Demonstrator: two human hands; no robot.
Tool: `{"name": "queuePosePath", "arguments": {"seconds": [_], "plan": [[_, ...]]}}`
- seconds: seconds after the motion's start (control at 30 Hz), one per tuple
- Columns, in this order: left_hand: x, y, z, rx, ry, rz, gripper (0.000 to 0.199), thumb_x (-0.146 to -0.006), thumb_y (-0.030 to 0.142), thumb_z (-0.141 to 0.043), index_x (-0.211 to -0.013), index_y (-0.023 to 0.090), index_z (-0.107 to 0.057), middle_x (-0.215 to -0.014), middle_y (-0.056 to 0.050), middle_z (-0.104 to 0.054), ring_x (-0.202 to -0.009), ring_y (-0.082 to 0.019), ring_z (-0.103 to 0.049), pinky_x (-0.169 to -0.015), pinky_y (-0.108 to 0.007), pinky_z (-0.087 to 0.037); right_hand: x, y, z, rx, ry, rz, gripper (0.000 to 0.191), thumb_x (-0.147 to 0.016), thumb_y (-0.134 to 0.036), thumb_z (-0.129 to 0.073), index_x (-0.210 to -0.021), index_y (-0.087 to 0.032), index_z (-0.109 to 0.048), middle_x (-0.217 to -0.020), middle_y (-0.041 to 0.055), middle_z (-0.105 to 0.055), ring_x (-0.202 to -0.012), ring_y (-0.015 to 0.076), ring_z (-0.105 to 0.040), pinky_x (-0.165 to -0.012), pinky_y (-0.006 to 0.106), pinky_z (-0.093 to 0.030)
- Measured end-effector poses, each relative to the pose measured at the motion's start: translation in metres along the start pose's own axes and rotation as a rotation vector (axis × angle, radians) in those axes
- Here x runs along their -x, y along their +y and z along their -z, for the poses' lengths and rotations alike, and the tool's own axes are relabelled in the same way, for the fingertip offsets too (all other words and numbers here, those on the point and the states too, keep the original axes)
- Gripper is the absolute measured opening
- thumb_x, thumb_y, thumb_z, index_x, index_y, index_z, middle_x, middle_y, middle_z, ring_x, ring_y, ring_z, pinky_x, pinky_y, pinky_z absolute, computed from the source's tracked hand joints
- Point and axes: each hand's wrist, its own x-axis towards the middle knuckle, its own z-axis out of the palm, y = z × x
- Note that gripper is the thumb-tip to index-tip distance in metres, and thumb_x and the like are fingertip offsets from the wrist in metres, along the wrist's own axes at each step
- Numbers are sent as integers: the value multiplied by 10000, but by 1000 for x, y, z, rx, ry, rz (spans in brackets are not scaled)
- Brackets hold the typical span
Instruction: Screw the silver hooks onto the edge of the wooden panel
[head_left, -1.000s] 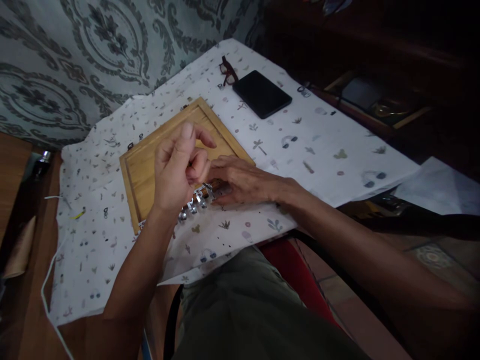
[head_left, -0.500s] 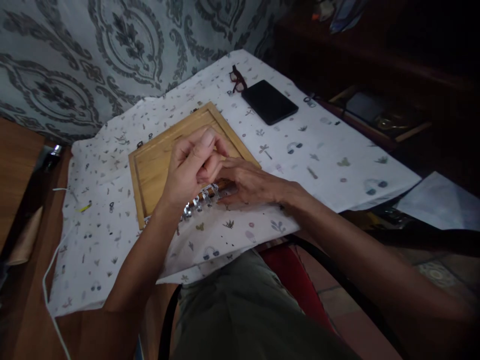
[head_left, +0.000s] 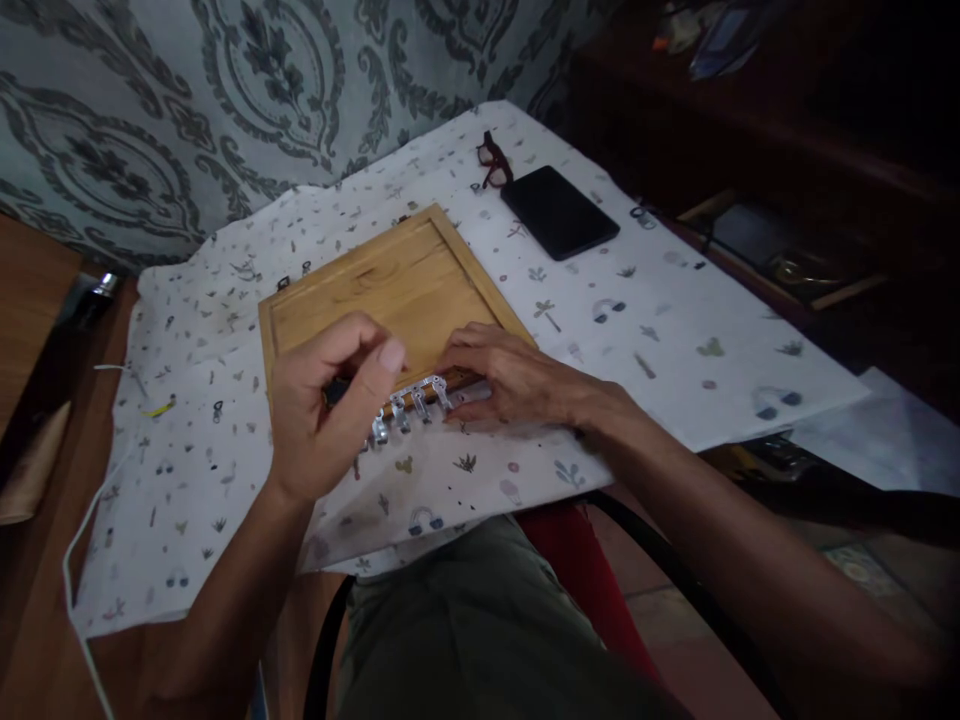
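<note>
Our left hand [head_left: 326,400] curls half closed near silver clips [head_left: 403,412] along the near edge of a wooden board [head_left: 375,285]; we cannot tell whether it holds anything. Our right hand [head_left: 517,378] bends at that edge, grip unclear. A tablet [head_left: 559,212] and glasses [head_left: 496,162] lie beyond

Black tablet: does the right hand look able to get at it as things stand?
Likely yes: the black tablet lies uncovered on the patterned cloth, with no object visible between it and the right hand.
</note>
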Motion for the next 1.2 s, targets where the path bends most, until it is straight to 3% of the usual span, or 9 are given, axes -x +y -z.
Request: {"name": "queuePosePath", "arguments": {"seconds": [0.1, 0.27, 0.47, 0.6, 0.77, 0.9, 1.07, 1.13, 1.2], "plan": [[12, 2, 6, -342, 8, -188, 259, -980, 261, -585, -738, 207, -659, -543, 32, -451, -481, -93, -362, -448, -280, -254, 0, 1, 0, -25, 1, -4, 493, -825, -479, -791, -1164, -148, -654, -1063, 105, -622, -1013, 265, -553, -867, 373, -422], [28, 5, 15, -577, -16, -234, 189, -945, 166, -601, -759, 201, -605, -576, 54, -535, -464, -55, -443, -427, -213, -334, 1, 5, -3, -1, 20, 26, 504, -819, -502, -794, -1138, -130, -674, -999, 92, -612, -956, 256, -561, -849, 378, -424], [47, 0, 21, -618, -15, -250, 103, -927, 143, -605, -849, 205, -628, -631, 48, -626, -487, -62, -536, -453, -218, -403, 3, 5, -4, 4, 42, 56, 364, -862, -454, -761, -1076, -170, -684, -992, 76, -615, -949, 246, -575, -839, 377, -452], [50, -2, 22, -588, -85, -274, 104, -912, 129, -607, -841, 205, -600, -582, 53, -602, -509, -90, -602, -454, -227, -430, 4, 4, -3, 12, 42, 52, 407, -877, -457, -745, -1157, -171, -671, -1019, 82, -632, -956, 246, -591, -845, 387, -474], [50, 3, 30, -512, -190, -257, 115, -928, 120, -551, -869, 219, -558, -549, 64, -548, -447, -93, -538, -414, -250, -406, 4, 4, -2, 8, 54, 59, 499, -870, -537, -724, -1192, -160, -669, -1055, 103, -654, -981, 264, -608, -864, 414, -492], [55, 9, 35, -559, -325, -159, 102, -979, 162, -508, -913, 239, -521, -588, 63, -591, -465, -102, -553, -474, -270, -474, 5, 4, -2, -30, 40, 28, 578, -854, -603, -705, -1214, -154, -663, -1075, 113, -657, -1005, 269, -616, -856, 418, -512], [63, 0, 28, -507, -275, -263, 200, -1041, 231, -401, -875, 225, -511, -556, 49, -597, -416, -101, -499, -451, -291, -434, 8, 3, 2, -103, 76, 1, 609, -823, -592, -745, -1244, -163, -645, -1111, 123, -656, -1043, 277, -626, -872, 435, -532], [64, -3, 25, -509, -286, -274, 225, -1038, 209, -405, -846, 214, -523, -559, 43, -607, -436, -101, -520, -476, -284, -456, 8, -1, 5, -170, 137, 5, 533, -855, -548, -736, -1232, -183, -647, -1119, 119, -661, -1050, 270, -634, -875, 431, -539], [66, -4, 25, -510, -332, -247, 256, -1031, 186, -419, -814, 199, -553, -531, 51, -569, -449, -96, -524, -510, -274, -481, 8, -9, 9, -249, 231, -28, 335, -914, -438, -702, -1167, -221, -671, -1098, 98, -669, -1041, 253, -644, -863, 417, -545]]}}
